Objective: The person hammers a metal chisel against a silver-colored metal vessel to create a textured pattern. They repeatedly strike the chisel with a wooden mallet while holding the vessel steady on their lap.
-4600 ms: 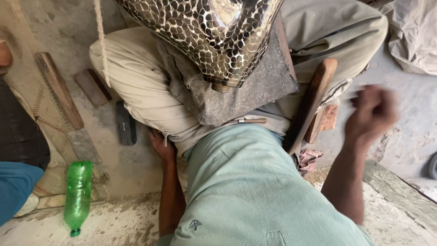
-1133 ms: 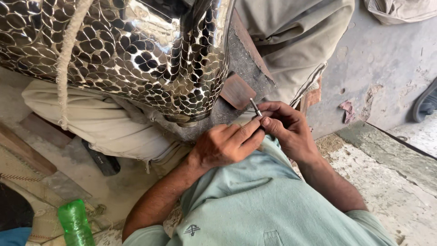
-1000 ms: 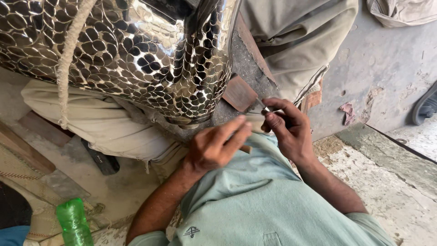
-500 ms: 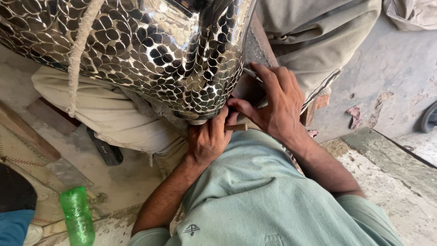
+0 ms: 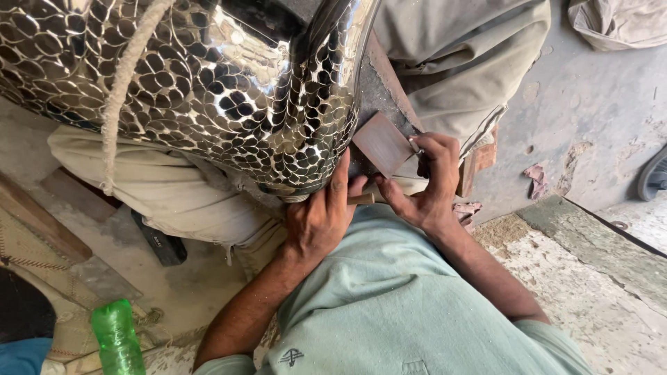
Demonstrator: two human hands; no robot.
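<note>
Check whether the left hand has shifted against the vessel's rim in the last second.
Yes. The left hand has come up from lap level, away from the right hand, to press against the lower rim of the scale-patterned metal vessel.

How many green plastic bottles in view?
1. The green plastic bottle stands at the bottom-left on the ground, beside the left hand side; others may be hidden behind the metal vessel.

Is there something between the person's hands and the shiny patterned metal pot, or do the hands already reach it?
Nothing visible stands in the way. The left hand lies directly against the lower edge of the metal pot. The right hand grips a small tool with a flat brown head beside the pot, with no other thing between them.
</note>
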